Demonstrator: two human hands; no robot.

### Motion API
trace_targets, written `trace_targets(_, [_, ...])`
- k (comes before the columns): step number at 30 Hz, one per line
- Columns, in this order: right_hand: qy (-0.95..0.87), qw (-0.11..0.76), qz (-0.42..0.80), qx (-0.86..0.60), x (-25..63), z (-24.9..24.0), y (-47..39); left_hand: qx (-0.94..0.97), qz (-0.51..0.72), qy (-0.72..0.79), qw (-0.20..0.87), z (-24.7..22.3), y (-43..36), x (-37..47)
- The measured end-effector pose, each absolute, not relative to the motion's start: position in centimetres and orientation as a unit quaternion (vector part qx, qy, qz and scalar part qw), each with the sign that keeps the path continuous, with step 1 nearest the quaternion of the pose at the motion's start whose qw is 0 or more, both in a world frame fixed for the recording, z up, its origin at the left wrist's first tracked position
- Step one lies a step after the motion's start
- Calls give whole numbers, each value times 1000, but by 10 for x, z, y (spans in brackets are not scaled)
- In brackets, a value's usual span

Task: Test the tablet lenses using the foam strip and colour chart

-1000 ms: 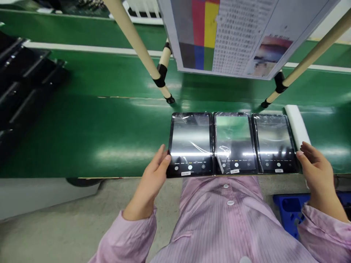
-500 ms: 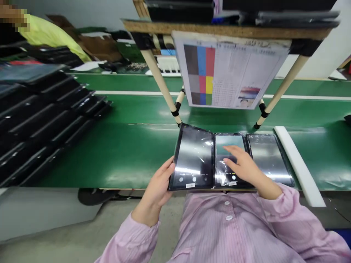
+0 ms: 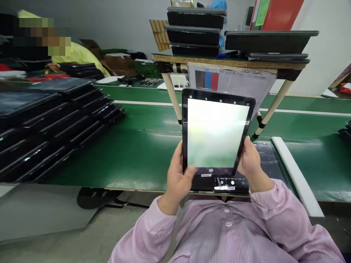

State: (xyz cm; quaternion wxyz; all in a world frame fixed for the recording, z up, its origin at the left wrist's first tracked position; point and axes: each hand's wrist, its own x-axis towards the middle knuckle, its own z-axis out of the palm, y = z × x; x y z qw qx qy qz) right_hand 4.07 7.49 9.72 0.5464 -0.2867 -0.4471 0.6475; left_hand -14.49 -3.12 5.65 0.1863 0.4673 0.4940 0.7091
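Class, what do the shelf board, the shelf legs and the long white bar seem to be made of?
Shelf board: probably chipboard, with a rough, speckled brown edge.
Shelf legs: perhaps plastic-coated tube, being round, smooth and cream.
White bar: foam or plastic, I cannot tell which; evenly white, no visible grain.

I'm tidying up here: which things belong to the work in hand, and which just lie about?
In the work:
held tablet, left hand, right hand
lower tablet, right-hand tablet
colour chart, probably

Apparently just lying about:
white bar
brown box
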Motion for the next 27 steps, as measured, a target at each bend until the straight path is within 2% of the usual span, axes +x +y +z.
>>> trace_targets(3, [-447, 550, 649, -277, 44, 98, 81, 585, 570, 575, 35, 51, -31, -142])
trace_targets(5, [-450, 562, 637, -277, 46, 97, 81, 604, 519, 605, -8, 50, -32, -142])
trace_targets(12, [-463, 563, 626, -278, 42, 96, 80, 603, 486, 629, -69, 47, -27, -139])
trace_targets(19, [-477, 550, 626, -280, 40, 99, 80, 587, 530, 611, -36, 40, -25, -141])
trace_targets(22, [-467, 554, 629, -281, 37, 99, 78, 565, 622, 540, 45, 43, -26, -147])
trace_targets(25, [-473, 552, 627, -280, 39, 100, 74, 459, 716, 464, 249, 50, -28, -155])
trace_targets(27, [-529, 556, 584, -264, 43, 104, 71, 383, 734, 446, 341, 54, -31, -158])
